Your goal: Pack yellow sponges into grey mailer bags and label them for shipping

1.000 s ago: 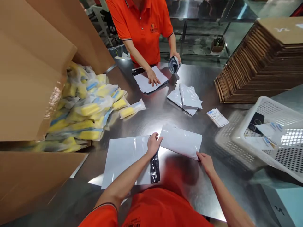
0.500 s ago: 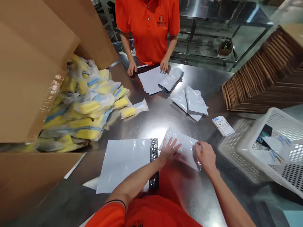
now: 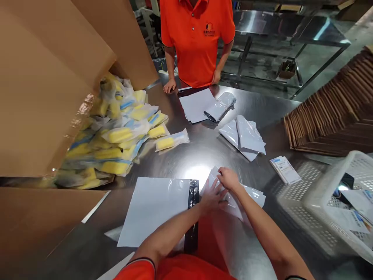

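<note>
A white plastic mailing bag (image 3: 233, 204) lies in front of me on the metal table. My left hand (image 3: 212, 198) rests on it with fingers spread, pressing it down. At the bag's upper edge, my right hand (image 3: 229, 179) is closed with thumb and fingers pinching the plastic near the corner. Part of the bag is hidden under my hands and right forearm. To the left lies a flat white mailing bag (image 3: 157, 208) with a black flap strip, partly covered by my left forearm.
Yellow items in clear bags (image 3: 116, 136) spill from a cardboard box (image 3: 52, 89) at left. Folded bags (image 3: 247, 136), cards (image 3: 285, 170), a white basket (image 3: 317, 198) and stacked cardboard (image 3: 332, 105) are at right. A co-worker (image 3: 198, 42) stands opposite beside more bags (image 3: 198, 105).
My right hand has moved from the bag's right edge up and left to its upper edge, close to my left hand. The co-worker's hand has left the stack of bags. The view has shifted slightly.
</note>
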Demonstrator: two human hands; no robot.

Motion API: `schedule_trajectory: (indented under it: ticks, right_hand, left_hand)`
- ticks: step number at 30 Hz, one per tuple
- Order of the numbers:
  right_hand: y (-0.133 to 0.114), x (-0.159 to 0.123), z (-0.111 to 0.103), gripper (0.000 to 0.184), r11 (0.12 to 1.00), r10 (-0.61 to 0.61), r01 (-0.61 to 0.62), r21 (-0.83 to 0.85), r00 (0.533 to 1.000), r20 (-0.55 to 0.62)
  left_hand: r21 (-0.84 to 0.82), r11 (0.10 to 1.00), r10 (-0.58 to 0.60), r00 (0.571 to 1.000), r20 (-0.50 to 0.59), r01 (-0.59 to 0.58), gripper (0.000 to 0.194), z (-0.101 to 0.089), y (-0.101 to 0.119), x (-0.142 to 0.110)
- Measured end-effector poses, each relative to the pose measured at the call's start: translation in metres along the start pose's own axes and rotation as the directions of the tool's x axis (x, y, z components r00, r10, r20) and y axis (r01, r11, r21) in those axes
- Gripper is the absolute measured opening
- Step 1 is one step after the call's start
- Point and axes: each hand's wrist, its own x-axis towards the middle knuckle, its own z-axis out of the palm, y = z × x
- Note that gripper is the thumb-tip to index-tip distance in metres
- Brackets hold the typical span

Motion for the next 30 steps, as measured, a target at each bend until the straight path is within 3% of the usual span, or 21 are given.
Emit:
schedule_trajectory:
  ticks: [1, 3, 4, 6, 7, 8, 12, 17, 22, 26, 30]
  right_hand:
    - [0.0, 0.0, 0.0, 0.024, 1.0, -0.005, 0.005, -0.001, 1.0, -0.009]
    - [0.001, -0.004, 0.0, 0.024, 1.0, -0.027, 0.027, -0.002, 0.999, -0.046]
    - [0.003, -0.006, 0.0, 0.025, 0.999, -0.046, 0.046, -0.002, 0.996, -0.072]
    - [0.006, -0.013, 0.0, 0.027, 0.996, -0.092, 0.091, -0.009, 0.988, -0.127]
    - [0.008, -0.016, 0.0, 0.028, 0.993, -0.116, 0.114, -0.017, 0.982, -0.149]
    - [0.009, -0.019, 0.001, 0.028, 0.991, -0.135, 0.133, -0.024, 0.977, -0.165]
    - [0.009, -0.026, -0.003, 0.03, 0.986, -0.165, 0.162, -0.033, 0.969, -0.184]
    - [0.001, -0.022, -0.021, 0.036, 0.991, -0.135, 0.134, -0.019, 0.987, -0.089]
    - [-0.007, -0.005, -0.03, 0.031, 0.99, -0.125, 0.129, -0.057, 0.99, 0.057]
    - [0.002, 0.008, -0.024, 0.029, 0.998, -0.059, 0.057, 0.03, 0.996, 0.069]
    - [0.022, 0.015, -0.016, 0.031, 0.978, 0.033, -0.048, 0.201, 0.997, 0.075]
  left_hand:
    - [-0.053, 0.998, -0.023, 1.0, 0.0, 0.023, 0.046, -0.007, 0.003, 0.002]
    - [-0.298, 0.931, -0.224, 0.974, -0.014, 0.21, 0.036, -0.022, 0.008, 0.01]
    - [-0.453, 0.825, -0.377, 0.926, 0.004, 0.338, 0.032, -0.028, 0.01, 0.017]
    - [-0.696, 0.488, -0.63, 0.764, 0.136, 0.526, 0.037, -0.039, 0.01, 0.034]
    - [-0.75, 0.336, -0.692, 0.69, 0.214, 0.57, 0.043, -0.043, 0.008, 0.043]
    - [-0.764, 0.253, -0.714, 0.647, 0.266, 0.594, 0.047, -0.046, 0.006, 0.053]
    - [-0.78, 0.079, -0.706, 0.587, 0.396, 0.621, 0.032, -0.05, -0.002, 0.079]
    - [-0.844, 0.029, -0.704, 0.61, 0.363, 0.536, 0.011, -0.042, 0.0, 0.08]
    - [-0.869, 0.049, -0.722, 0.619, 0.309, 0.492, 0.011, -0.038, 0.002, 0.076]
    - [-0.873, 0.094, -0.738, 0.622, 0.262, 0.479, 0.012, -0.038, 0.002, 0.074]
    - [-0.843, 0.196, -0.78, 0.6, 0.176, 0.501, 0.021, -0.032, 0.013, 0.057]
